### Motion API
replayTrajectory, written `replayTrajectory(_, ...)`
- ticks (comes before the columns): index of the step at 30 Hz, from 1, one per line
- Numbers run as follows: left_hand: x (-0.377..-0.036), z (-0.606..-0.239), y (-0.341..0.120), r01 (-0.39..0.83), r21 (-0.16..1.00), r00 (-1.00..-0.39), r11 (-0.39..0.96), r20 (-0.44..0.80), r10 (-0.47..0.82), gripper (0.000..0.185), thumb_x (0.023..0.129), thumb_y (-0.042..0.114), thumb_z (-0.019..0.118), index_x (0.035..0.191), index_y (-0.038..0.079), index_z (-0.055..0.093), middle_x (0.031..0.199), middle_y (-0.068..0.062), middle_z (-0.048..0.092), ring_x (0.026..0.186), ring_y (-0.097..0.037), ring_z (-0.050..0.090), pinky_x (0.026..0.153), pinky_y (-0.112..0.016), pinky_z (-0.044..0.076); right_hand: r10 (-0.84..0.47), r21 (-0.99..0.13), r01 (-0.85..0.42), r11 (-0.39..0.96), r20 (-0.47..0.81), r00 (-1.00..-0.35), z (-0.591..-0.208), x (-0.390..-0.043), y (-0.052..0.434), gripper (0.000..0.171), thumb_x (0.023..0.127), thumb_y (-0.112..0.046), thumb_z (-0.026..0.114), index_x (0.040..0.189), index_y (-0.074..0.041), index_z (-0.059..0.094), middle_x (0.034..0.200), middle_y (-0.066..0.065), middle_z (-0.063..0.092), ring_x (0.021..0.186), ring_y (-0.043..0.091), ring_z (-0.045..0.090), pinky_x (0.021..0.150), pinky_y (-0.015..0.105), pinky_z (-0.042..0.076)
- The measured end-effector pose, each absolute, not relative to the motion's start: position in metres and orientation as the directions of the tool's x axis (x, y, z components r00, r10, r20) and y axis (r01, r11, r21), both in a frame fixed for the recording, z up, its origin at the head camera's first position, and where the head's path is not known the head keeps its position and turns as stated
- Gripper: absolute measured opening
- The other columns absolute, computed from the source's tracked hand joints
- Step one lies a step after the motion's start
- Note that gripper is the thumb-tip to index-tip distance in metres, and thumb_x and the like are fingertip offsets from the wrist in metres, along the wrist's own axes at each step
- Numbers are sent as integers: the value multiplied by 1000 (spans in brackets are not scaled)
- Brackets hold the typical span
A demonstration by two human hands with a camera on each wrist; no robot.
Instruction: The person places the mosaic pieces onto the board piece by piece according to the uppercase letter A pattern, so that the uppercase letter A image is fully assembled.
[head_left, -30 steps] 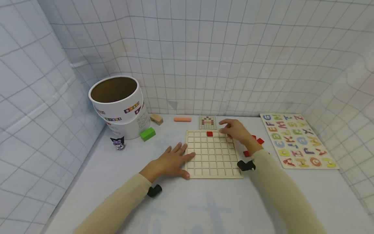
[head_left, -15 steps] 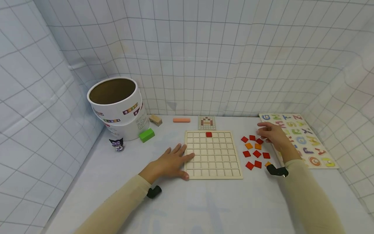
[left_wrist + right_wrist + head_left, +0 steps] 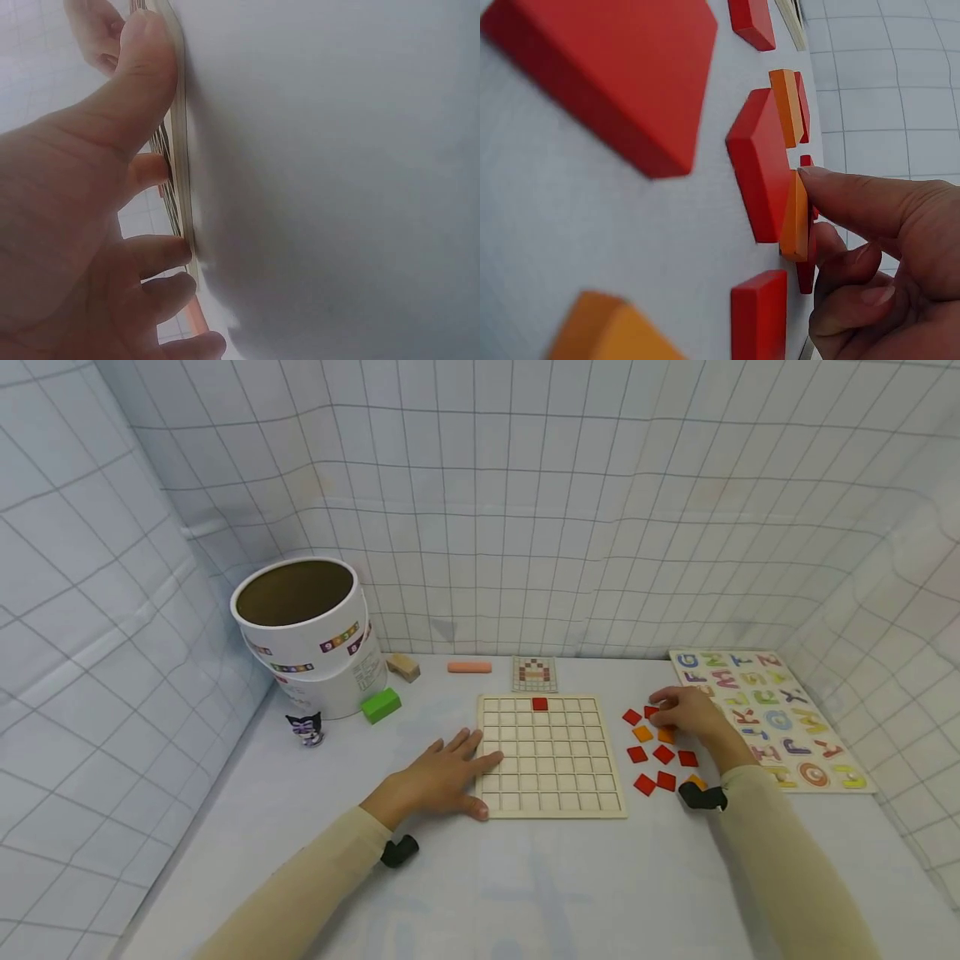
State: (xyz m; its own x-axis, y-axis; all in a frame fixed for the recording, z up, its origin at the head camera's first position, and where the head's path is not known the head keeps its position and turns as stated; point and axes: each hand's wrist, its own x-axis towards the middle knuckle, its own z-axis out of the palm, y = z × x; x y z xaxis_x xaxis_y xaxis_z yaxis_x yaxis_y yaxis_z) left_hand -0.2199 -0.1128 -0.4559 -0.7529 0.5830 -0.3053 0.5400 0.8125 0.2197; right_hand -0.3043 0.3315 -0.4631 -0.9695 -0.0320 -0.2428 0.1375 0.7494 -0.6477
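Note:
A wooden grid board [image 3: 558, 764] lies on the table with one red tile [image 3: 540, 704] in its top row. My left hand [image 3: 442, 774] rests spread on the board's left edge, thumb at the near corner. To the right of the board is a loose group of red and orange tiles [image 3: 663, 754]. Over the far side of that group is my right hand [image 3: 693, 718], fingers bent. In the right wrist view its thumb [image 3: 862, 199] is beside an orange tile [image 3: 795, 217], with a red tile [image 3: 806, 274] just behind. Whether the fingers hold a tile is hidden.
A small pattern card [image 3: 534, 674] lies beyond the board, left of it an orange stick [image 3: 469, 667]. Farther left stand a white bucket [image 3: 322, 652], a green block [image 3: 381, 705], a wooden block [image 3: 403, 667] and a small figurine [image 3: 306, 729]. An alphabet board [image 3: 772, 722] lies right.
My right hand has moved from the board's far right corner to the right, then come down a little left onto the tile group. My left hand has stayed on the board.

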Motion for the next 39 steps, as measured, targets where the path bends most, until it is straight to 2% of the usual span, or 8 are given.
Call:
replayTrajectory(4,-220,-454,-112,535,229,-754,813,-304,582,96,82,65,71,162,32,29,171,-15,10,158,-34,6,120,-63,17,-57,-624,106,774,-235,-970,-460,-306,329,37,96,-15,68,127,2,61,117,23,62,95,31,58,85,38,50)
replayTrajectory(11,-219,-454,-112,522,244,-753,817,-317,576,95,83,63,72,162,32,30,171,-15,11,158,-34,6,120,-62,17,-56,-631,116,767,-246,-968,-461,-308,328,29,95,-14,69,118,-1,59,104,17,60,89,29,56,78,34,48)
replayTrajectory(18,-219,-457,-113,529,232,-757,816,-306,578,95,83,64,72,162,32,29,171,-14,12,158,-34,7,121,-61,17,-56,-684,118,720,-226,-972,-466,-310,331,45,101,-18,62,143,-5,52,112,20,58,88,29,57,77,32,49)
replayTrajectory(24,-217,-456,-112,526,228,-759,820,-310,573,95,83,63,72,162,32,29,171,-14,12,158,-34,7,121,-61,17,-21,-741,126,660,-185,-982,-463,-307,329,45,103,-30,62,140,-5,56,100,16,58,81,27,57,73,33,47)
replayTrajectory(26,-217,-455,-112,526,224,-759,820,-310,572,95,83,63,72,162,32,30,171,-14,12,157,-35,8,121,-61,17,-5,-790,141,597,-179,-984,-461,-306,327,48,102,-36,64,139,-6,57,94,13,57,76,24,56,69,31,47)
replayTrajectory(29,-217,-454,-112,533,201,-763,822,-307,570,95,83,64,72,162,33,30,170,-14,13,157,-37,10,119,-61,21,7,-893,181,411,-196,-981,-459,-305,323,52,99,-40,67,140,-9,56,91,8,59,69,17,54,65,27,47)
replayTrajectory(34,-217,-455,-111,554,160,-764,817,-292,576,95,82,66,70,162,34,30,170,-16,16,153,-41,20,116,-62,28,-48,-964,252,89,-257,-965,-458,-306,312,51,100,-28,68,144,-10,51,98,-2,69,66,10,54,59,20,46)
replayTrajectory(39,-219,-457,-110,574,129,-761,809,-281,585,95,82,69,69,162,34,30,169,-16,18,148,-39,28,114,-61,31,-123,-967,255,28,-256,-959,-457,-306,290,55,102,-16,64,150,-4,41,95,0,71,65,10,56,57,19,47)
